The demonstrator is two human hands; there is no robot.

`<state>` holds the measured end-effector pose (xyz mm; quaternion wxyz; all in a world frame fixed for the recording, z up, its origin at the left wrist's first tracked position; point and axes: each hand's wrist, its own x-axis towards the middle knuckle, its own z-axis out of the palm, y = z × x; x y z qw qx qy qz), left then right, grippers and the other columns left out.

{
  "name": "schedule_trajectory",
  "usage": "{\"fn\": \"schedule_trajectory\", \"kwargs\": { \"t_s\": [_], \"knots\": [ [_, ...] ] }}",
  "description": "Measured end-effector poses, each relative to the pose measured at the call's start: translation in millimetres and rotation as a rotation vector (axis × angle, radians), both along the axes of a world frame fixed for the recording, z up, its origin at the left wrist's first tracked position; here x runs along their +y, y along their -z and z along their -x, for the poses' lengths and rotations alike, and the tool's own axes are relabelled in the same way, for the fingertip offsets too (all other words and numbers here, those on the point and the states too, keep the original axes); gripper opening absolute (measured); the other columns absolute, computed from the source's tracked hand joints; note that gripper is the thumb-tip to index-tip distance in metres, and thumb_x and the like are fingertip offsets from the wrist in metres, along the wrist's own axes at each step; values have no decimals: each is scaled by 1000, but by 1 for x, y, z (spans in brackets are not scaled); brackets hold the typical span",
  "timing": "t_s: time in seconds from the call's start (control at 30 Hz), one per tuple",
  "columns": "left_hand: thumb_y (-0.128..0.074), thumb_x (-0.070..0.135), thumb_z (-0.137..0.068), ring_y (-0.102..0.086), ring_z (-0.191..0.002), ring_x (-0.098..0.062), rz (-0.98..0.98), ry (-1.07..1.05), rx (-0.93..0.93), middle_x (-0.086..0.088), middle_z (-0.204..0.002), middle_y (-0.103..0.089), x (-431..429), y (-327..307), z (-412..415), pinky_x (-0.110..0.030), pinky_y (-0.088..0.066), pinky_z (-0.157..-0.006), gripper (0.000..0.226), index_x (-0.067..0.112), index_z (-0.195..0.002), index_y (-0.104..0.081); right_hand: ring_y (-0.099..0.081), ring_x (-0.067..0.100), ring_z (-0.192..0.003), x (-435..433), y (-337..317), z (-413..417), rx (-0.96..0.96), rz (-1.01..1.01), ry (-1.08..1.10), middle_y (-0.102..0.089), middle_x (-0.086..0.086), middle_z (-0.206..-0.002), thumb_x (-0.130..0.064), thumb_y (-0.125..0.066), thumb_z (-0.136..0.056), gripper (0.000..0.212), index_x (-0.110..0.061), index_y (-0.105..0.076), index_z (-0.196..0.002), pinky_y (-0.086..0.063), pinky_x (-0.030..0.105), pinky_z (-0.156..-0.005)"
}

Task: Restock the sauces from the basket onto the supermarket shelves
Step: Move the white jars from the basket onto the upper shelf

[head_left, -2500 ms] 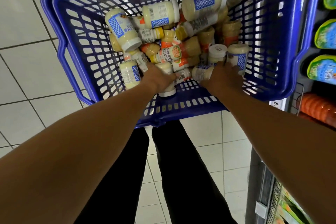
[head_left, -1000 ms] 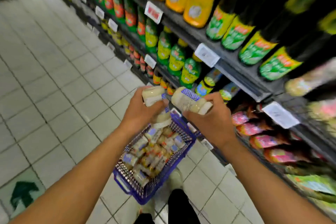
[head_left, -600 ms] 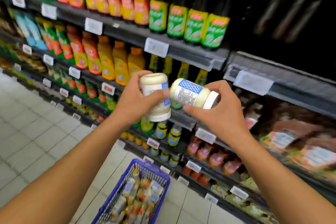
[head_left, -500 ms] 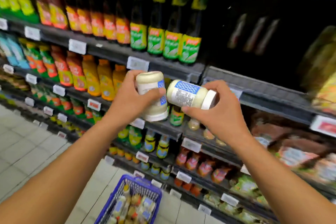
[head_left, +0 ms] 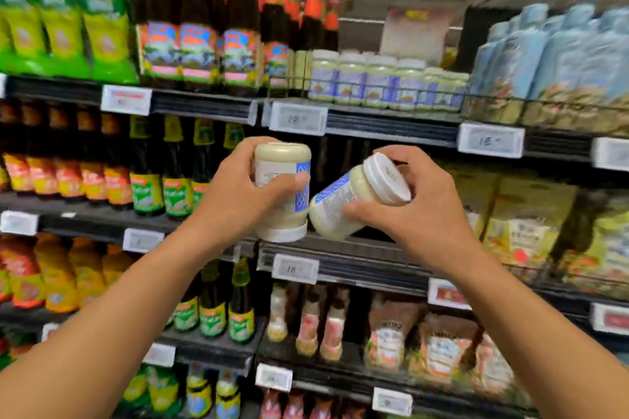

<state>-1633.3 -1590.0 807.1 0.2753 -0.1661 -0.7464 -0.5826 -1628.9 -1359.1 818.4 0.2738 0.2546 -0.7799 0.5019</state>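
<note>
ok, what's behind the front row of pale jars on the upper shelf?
Behind the row of pale jars a second rank's white lids just show, with the grey back panel above. How deep the stock goes is hidden by the front jars and blur.

1. Price tag (head_left: 298, 118) on the upper shelf rail at 12 o'clock: "12", rest blurred.
2. Tag at 2 o'clock (head_left: 490, 140): "15".
3. Tag at 6 o'clock (head_left: 295, 268): "18".

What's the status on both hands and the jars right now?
Left hand gripping one jar, cap down. Right hand gripping tilted jar. Matching jars on upper shelf; nothing blocking.
</note>
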Motion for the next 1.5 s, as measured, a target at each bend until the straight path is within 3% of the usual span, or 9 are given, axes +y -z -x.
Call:
{"fn": "schedule_trajectory", "kwargs": {
  "t_s": [0.2, 0.53, 0.7, 0.87, 0.97, 1.1, 1.23, 1.3, 1.5],
  "knots": [
    [-77, 57, -60, -68, -84, 2, 33, 71, 99, 18, -96, -72, 37, -54, 10, -11, -50, -65, 53, 39, -107, -60, -66, 2, -84, 39, -52, 6, 29, 24, -42, -68, -9, -100, -47, -89, -48, 71, -39, -56, -111, -52, 17, -70],
    [-76, 57, -57, -70, -83, -2, 95, 94, 206, 14, -91, -73, 76, -141, 47, -18, -54, -64, 56, 32, -106, -64, -61, 3, -70, 78, -135, 44, 101, 115, -27, -68, -4, -87, -30, -93, -57, 61, -18, -62, -108, -49, 16, -58],
    [-77, 58, -59, -70, -89, -5, 145, 98, 241, 8, -99, -74, 83, -177, 76, -24, -58, -69, 62, 27, -113, -66, -69, 13, -83, 85, -175, 75, 154, 133, 34, -72, 0, -96, -31, -92, -59, 55, -19, -63, -104, -58, 30, -68],
    [-83, 53, -62, -72, -97, -15, 156, 167, 165, 2, -104, -74, 75, -200, 120, -41, -62, -74, 57, 30, -111, -68, -68, 10, -79, 82, -199, 111, 145, 106, 99, -72, 2, -95, -46, -87, -48, 64, -21, -64, -102, -60, 33, -63],
    [-85, 51, -59, -73, -95, -13, 195, 209, 118, 1, -101, -75, 71, -205, 148, -33, -60, -69, 57, 29, -110, -69, -64, 1, -66, 78, -202, 136, 128, 62, 144, -69, -2, -87, -39, -90, -55, 58, -20, -63, -102, -58, 25, -55],
    [-88, 51, -55, -72, -85, -7, 243, 269, 43, 4, -94, -76, 63, -205, 181, -22, -55, -64, 63, 25, -109, -70, -68, 10, -75, 73, -198, 167, 65, -1, 179, -71, 5, -95, -37, -91, -54, 59, -20, -63, -103, -58, 26, -56],
    [-92, 54, -46, -69, -75, -8, 370, 236, -19, 0, -88, -76, 56, -201, 208, -28, -57, -71, 70, 19, -104, -71, -65, 3, -64, 67, -193, 187, -9, -67, 194, -69, 4, -91, -32, -92, -56, 61, -18, -62, -107, -53, 22, -51],
    [-91, 48, -42, -72, -77, -10, 401, 257, -51, -7, -94, -76, 54, -200, 217, -24, -58, -63, 71, 17, -103, -71, -62, -1, -58, 65, -191, 194, -36, -110, 199, -68, 3, -89, -31, -92, -59, 61, -18, -61, -109, -52, 20, -50],
    [-89, 33, -59, -73, -90, -17, 547, 277, -114, -9, -100, -75, 53, -199, 235, -20, -56, -65, 50, 17, -102, -70, -67, 15, -75, 62, -187, 203, -126, -197, 184, -68, 10, -97, -28, -90, -62, 62, -16, -60, -115, -63, 32, -66]
  ]
}}
